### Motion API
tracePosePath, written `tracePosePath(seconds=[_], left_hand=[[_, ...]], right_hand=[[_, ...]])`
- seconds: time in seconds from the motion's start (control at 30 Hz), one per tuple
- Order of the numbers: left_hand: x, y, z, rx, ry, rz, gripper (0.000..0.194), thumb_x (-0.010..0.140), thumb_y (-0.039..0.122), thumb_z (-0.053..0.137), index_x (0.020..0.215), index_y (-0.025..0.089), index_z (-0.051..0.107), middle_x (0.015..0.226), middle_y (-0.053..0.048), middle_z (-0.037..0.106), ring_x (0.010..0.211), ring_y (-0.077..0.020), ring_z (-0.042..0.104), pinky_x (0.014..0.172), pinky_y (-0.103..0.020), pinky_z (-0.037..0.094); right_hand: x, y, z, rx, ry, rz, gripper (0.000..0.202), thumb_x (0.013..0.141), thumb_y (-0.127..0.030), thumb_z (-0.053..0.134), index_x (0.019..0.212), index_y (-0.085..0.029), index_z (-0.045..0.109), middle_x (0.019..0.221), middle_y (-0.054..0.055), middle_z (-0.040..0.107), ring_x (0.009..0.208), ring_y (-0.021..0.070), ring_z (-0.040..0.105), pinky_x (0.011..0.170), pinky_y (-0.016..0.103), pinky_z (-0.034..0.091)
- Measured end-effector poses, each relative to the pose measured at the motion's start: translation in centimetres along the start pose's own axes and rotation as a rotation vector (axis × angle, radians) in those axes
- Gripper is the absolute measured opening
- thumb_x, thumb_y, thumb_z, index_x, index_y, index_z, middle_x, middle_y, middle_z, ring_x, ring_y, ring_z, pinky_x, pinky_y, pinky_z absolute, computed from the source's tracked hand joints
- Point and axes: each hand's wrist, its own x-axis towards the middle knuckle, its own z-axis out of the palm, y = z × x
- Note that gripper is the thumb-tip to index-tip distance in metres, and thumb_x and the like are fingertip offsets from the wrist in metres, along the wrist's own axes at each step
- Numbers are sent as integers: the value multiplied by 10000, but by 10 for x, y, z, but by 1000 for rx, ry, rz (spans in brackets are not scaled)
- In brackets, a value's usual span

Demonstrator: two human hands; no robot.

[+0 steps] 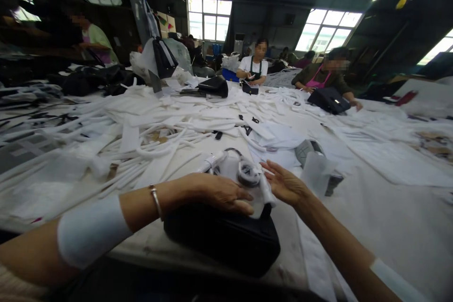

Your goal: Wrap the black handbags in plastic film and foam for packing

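A black bag (222, 240) lies at the table's near edge, right in front of me. On its top is a handle wrapped in white (266, 189), beside a dark round coil (248, 174) that looks covered in clear plastic. My left hand (224, 194) reaches across the top of the bag, fingers stretched out and apart. Just right of the wrapped handle, my right hand (285, 183) is open, its fingertips at or very near the wrapping. Whether they touch it I cannot tell.
A grey box-like object (310, 152) and a piece of translucent plastic (314, 172) stand to the right. White tubes and strips (166, 144) cover the table's left. Across the table, a person in a dark apron (256, 67) and one in a pink apron (320, 78) handle dark bags.
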Motion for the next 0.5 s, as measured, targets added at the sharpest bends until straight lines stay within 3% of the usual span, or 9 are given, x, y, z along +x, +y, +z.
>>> tracePosePath(seconds=[0.07, 0.13, 0.27, 0.4, 0.5], left_hand=[[-11, 8, -3, -11, -108, 85, 484, 911, 471, 511, 1326, 226, 540, 1306, -65, 595, 1211, -234, 549, 998, -283, 416], [-17, 12, 1, -40, -122, 136, 512, 923, 467, 495, 1368, 216, 496, 1385, -80, 525, 1272, -248, 493, 1038, -295, 381], [-21, 17, 18, -9, -88, 156, 440, 952, 448, 439, 1312, 223, 556, 1310, -80, 592, 1197, -249, 552, 1002, -297, 396], [-36, 21, 19, 157, 39, 72, 433, 905, 504, 512, 1217, 228, 630, 1059, -84, 703, 941, -242, 659, 808, -278, 472], [-66, 11, 0, 138, 286, -72, 344, 929, 442, 496, 1176, 254, 644, 1085, -46, 698, 971, -206, 647, 841, -254, 453]], right_hand=[[-22, 8, 5, 160, -10, 10, 361, 747, -488, 675, 938, -209, 547, 1002, 76, 639, 953, 198, 639, 844, 322, 534], [-38, 11, 15, 249, -79, 42, 343, 758, -404, 705, 984, -178, 580, 1002, 85, 654, 915, 199, 651, 857, 336, 532], [-48, 12, 33, 6, -147, 67, 431, 786, -439, 698, 1092, -162, 575, 954, 73, 661, 800, 181, 655, 716, 314, 548], [-38, 16, 39, -282, -34, 68, 582, 767, -562, 649, 1187, -182, 514, 837, 35, 634, 676, 163, 624, 500, 229, 464], [-31, 22, 34, -477, 44, 5, 634, 753, -621, 598, 1191, -170, 523, 794, 27, 609, 648, 174, 602, 490, 259, 461]])
